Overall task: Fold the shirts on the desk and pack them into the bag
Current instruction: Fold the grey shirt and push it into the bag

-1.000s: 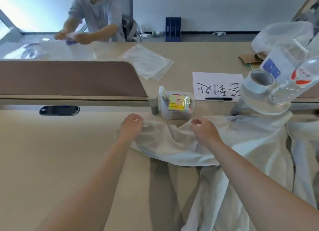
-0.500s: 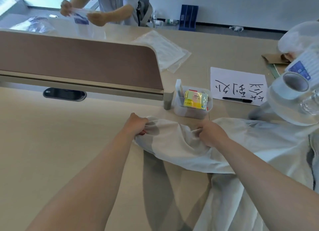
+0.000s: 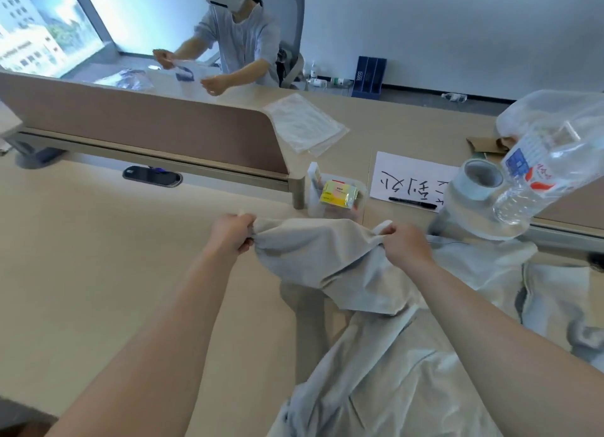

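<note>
While the pale shirt (image 3: 327, 260) lies rumpled on the worktop (image 3: 98, 273), left hand (image 3: 230, 232) and right hand (image 3: 407, 245) each grip its raised edge, fingers clamped on cloth.

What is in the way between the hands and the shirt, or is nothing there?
Nothing visible. The left hand and right hand both grip the shirt, holding a stretch of it up between them. The clear box stands just behind the shirt, not between it and the hands.

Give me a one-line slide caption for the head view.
The left hand and right hand grip the edge of a pale shirt, stretched between them over the desk.
</note>
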Tool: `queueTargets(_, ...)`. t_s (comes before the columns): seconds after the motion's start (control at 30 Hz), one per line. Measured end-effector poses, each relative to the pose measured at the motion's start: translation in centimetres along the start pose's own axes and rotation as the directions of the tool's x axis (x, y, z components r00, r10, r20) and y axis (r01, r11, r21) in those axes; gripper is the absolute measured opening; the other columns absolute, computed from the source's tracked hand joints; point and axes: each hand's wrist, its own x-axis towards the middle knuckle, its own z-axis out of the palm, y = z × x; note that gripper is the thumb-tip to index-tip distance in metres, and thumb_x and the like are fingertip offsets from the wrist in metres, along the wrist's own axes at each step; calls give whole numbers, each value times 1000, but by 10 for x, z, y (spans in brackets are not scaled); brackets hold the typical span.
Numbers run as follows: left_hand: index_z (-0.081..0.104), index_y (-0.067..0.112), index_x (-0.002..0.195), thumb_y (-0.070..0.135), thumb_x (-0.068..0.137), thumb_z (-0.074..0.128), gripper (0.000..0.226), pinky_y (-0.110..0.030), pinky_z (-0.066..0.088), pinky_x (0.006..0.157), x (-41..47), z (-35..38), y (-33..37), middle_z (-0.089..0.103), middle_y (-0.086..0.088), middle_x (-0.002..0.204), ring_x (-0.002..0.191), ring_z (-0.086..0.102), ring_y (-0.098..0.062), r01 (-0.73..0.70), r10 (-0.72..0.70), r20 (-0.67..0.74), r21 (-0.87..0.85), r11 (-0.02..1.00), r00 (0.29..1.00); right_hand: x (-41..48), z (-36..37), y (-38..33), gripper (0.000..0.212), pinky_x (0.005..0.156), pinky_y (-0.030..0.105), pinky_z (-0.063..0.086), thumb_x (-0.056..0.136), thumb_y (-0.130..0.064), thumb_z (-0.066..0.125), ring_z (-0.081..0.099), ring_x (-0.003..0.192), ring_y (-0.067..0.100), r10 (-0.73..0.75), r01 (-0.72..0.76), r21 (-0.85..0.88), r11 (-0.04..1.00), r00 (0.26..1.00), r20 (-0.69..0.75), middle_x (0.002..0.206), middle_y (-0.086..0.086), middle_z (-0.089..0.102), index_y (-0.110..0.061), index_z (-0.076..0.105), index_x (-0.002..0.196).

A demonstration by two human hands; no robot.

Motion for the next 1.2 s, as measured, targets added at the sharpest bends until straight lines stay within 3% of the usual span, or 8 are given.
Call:
queueTargets(0.23,53,8,87,3,89,43,12,-38,59,61,-161,-5,-34,56,-13,92,79,60,-29,0,0,0,-323,946,1000,-74,-63,54,20,72,40,53,85,-10,58,65,81,31,115,-84,440,894,992,-44,76,9,68,-15,66,67)
queueTargets(0.4,56,3,113,16,98,53,20,-44,56,79,-218,-1,-98,61,-17,116,103,62,-33,81,-84,1,-293,953,996,-103,-62,117,18,67,39,54,86,-12,59,62,75,29,224,-224,455,862,973,55,76,9,64,-2,74,82)
queueTargets(0.57,55,2,125,23,99,59,33,-40,51,87,-241,9,-157,63,-14,125,110,61,-30,210,-210,54,-6,978,976,-121,-37,159,16,84,50,54,86,-12,55,61,84,35,295,-312,413,855,950,106,87,18,65,-4,64,75)
queueTargets(0.7,51,6,135,26,96,63,45,-46,39,109,-255,8,-186,59,-8,133,115,58,-26,261,-340,144,393,882,929,-133,-32,169,27,72,44,46,93,-14,51,61,86,38,301,-328,286,900,944,134,89,21,63,6,65,82)
queueTargets(0.83,51,0,134,33,95,63,53,-34,46,88,-258,10,-199,64,-14,122,92,58,-22,224,-319,52,607,763,946,-133,-20,181,13,72,32,44,94,-16,52,51,78,22,246,-286,169,943,943,224,90,8,59,-9,61,87)
queueTargets(1.0,57,5,102,30,93,63,27,-31,44,68,-262,11,-198,59,-4,83,83,57,-25,173,-175,-72,717,676,982,-134,-12,180,17,73,35,40,97,-17,47,51,86,30,259,-271,40,962,947,192,97,16,55,-2,54,90)
queueTargets(1.13,61,4,80,29,89,68,27,-28,27,49,-255,18,-196,55,-13,67,52,38,-18,67,1,-98,688,723,995,-137,-11,175,22,70,35,41,93,-19,47,56,86,34,270,-280,59,958,954,130,92,14,61,-1,60,89)
queueTargets(1.2,46,16,61,29,88,67,37,-28,22,52,-251,28,-195,40,-2,54,49,32,-17,-28,83,-51,667,744,995,-137,-9,177,20,68,35,42,87,-19,47,56,86,35,238,-246,71,967,966,99,84,11,62,-9,61,76)
